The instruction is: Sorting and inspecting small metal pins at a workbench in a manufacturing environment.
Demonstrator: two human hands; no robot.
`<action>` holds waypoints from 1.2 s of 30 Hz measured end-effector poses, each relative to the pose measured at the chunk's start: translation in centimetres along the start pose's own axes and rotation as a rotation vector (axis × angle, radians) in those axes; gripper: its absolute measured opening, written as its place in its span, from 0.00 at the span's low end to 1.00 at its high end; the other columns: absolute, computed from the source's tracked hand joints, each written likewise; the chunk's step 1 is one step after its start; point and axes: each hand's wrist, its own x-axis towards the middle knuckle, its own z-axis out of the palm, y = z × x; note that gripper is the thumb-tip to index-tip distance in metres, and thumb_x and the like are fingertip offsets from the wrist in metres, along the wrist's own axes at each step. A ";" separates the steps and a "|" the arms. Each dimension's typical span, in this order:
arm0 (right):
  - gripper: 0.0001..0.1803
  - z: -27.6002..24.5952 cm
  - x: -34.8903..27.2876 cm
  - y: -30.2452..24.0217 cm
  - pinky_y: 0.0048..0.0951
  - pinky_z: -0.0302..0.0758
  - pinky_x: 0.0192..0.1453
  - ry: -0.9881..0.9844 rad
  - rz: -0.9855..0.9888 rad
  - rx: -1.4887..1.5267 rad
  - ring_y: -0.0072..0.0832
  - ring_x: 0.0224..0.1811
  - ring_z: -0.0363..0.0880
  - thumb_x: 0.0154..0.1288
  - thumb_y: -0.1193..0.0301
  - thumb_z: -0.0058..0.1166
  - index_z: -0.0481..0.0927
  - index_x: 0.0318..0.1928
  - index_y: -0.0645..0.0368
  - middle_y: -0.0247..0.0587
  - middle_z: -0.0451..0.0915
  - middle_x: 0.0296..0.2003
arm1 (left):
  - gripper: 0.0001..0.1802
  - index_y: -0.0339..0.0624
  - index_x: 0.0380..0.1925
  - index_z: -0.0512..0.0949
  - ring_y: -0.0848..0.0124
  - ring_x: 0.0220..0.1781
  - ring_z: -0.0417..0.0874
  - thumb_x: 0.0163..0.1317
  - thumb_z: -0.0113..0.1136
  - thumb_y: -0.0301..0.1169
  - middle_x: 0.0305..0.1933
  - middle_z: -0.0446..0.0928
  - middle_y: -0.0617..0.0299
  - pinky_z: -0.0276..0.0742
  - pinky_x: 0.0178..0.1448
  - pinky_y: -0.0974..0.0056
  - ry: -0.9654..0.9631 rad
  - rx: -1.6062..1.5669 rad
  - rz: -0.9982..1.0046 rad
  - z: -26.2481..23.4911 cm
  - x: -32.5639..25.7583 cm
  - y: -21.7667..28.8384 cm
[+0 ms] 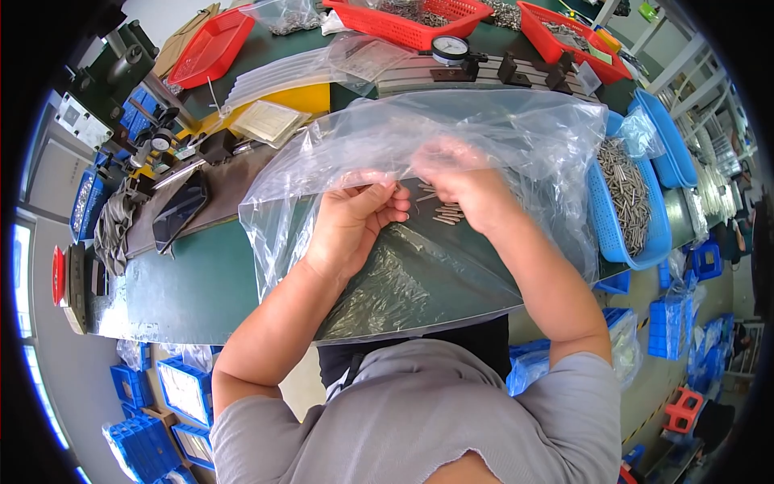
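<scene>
A large clear plastic bag (pixel 322 145) lies spread over the green table, its upper sheet raised in folds over my hands. My left hand (pixel 351 222) is closed at the bag's opening, thumb and fingertips pinched together; whatever is between them is too small to name. Through the film, my right hand (pixel 463 177) shows only hazily, and its fingers are smeared, so their grip is unclear. Several small metal pins (pixel 447 213) lie in a loose group below my right hand, between my two hands.
A blue basket (pixel 597 211) full of metal pins stands at the right. Red trays (pixel 211 48) line the back, near a dial gauge (pixel 449 50) on a rail. At the left are a gauge stand (pixel 161 93), a dark phone-like slab (pixel 181 210) and a grey cloth (pixel 117 226).
</scene>
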 end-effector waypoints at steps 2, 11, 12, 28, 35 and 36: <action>0.11 -1.4 0.7 0.3 0.18 0.59 0.23 0.020 -0.046 0.291 0.14 0.21 0.63 0.59 0.70 0.53 0.74 0.41 0.61 0.27 0.70 0.23 | 0.06 0.33 0.34 0.76 0.68 0.33 0.80 0.62 0.55 0.26 0.33 0.79 0.55 0.78 0.40 0.66 -0.003 0.014 0.013 0.2 0.2 -0.1; 0.10 -1.1 0.7 0.2 0.33 0.71 0.32 0.125 -0.069 -0.449 0.34 0.29 0.77 0.55 0.71 0.55 0.78 0.38 0.60 0.39 0.78 0.28 | 0.05 0.34 0.36 0.75 0.67 0.33 0.80 0.61 0.54 0.24 0.33 0.78 0.53 0.78 0.40 0.66 0.047 -0.003 0.076 -0.3 0.1 0.0; 0.09 -0.9 0.7 0.5 0.35 0.71 0.33 0.166 -0.247 -0.818 0.37 0.30 0.77 0.53 0.71 0.56 0.78 0.36 0.59 0.41 0.78 0.28 | 0.05 0.34 0.36 0.75 0.67 0.33 0.80 0.61 0.54 0.24 0.33 0.78 0.53 0.78 0.40 0.65 0.045 -0.001 0.066 -0.3 0.1 0.0; 0.07 0.0 -0.4 0.2 0.36 0.72 0.38 -0.006 -0.400 -1.205 0.39 0.34 0.77 0.55 0.73 0.56 0.76 0.34 0.60 0.45 0.76 0.31 | 0.05 0.35 0.35 0.74 0.69 0.32 0.79 0.62 0.54 0.26 0.32 0.78 0.56 0.77 0.38 0.67 0.059 0.061 0.026 -0.3 0.2 0.0; 0.08 -0.3 -0.7 -1.2 0.24 0.70 0.44 -0.107 -0.232 -0.720 0.23 0.36 0.73 0.62 0.72 0.52 0.75 0.40 0.63 0.37 0.76 0.33 | 0.07 0.36 0.36 0.75 0.71 0.31 0.78 0.63 0.54 0.29 0.31 0.78 0.58 0.76 0.37 0.68 0.024 0.102 -0.013 0.1 0.1 -0.1; 0.07 -0.2 -0.8 -1.4 0.24 0.70 0.44 -0.126 -0.216 -0.720 0.23 0.36 0.73 0.62 0.73 0.52 0.75 0.39 0.63 0.36 0.76 0.33 | 0.07 0.36 0.36 0.75 0.71 0.31 0.78 0.63 0.54 0.29 0.31 0.78 0.58 0.76 0.37 0.68 0.023 0.101 -0.020 0.1 0.1 -0.1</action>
